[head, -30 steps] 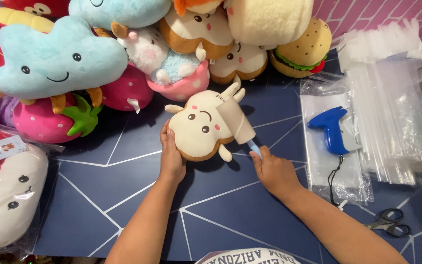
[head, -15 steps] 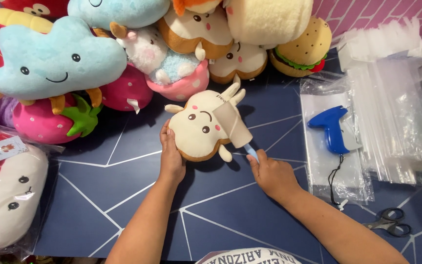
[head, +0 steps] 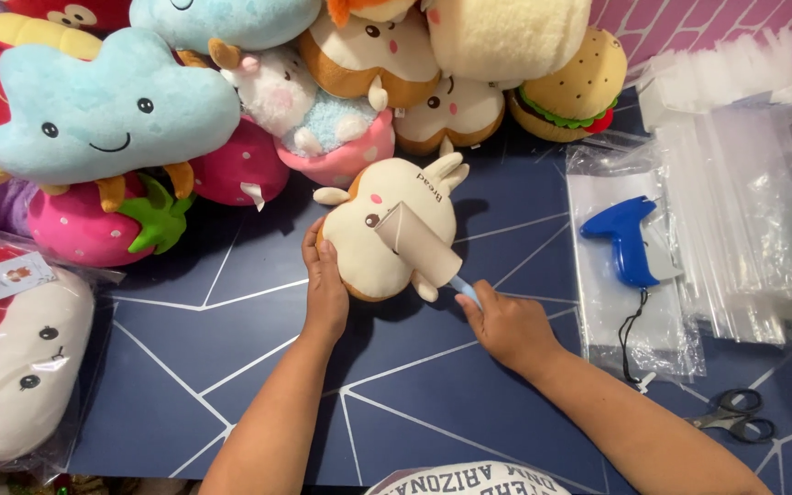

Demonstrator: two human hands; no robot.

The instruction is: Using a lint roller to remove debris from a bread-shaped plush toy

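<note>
My right hand (head: 506, 323) is curled shut around the pale blue handle of a lint roller (head: 419, 244), so most of that handle is hidden in my grip; only a short stub shows above my knuckles. My left hand (head: 327, 282) lies flat with fingers together against the left edge of the bread plush (head: 387, 234), covering part of its brown rim. The plush sits on the dark blue mat (head: 231, 367), just below the heap of toys, with its little ears pointing up and to the right. The roller lies across its face, its long axis slanting from upper left down to my right hand, and it hides one side of the face (I can see only one eye).

At the left, a red and cream plush (head: 20, 367) is sealed in a clear bag and cut off by the frame. At the right, a blue tagging gun (head: 627, 240) rests on flat clear bags, beside a taller stack of bags (head: 744, 202). Scissors (head: 731, 417) lie near my right forearm.
</note>
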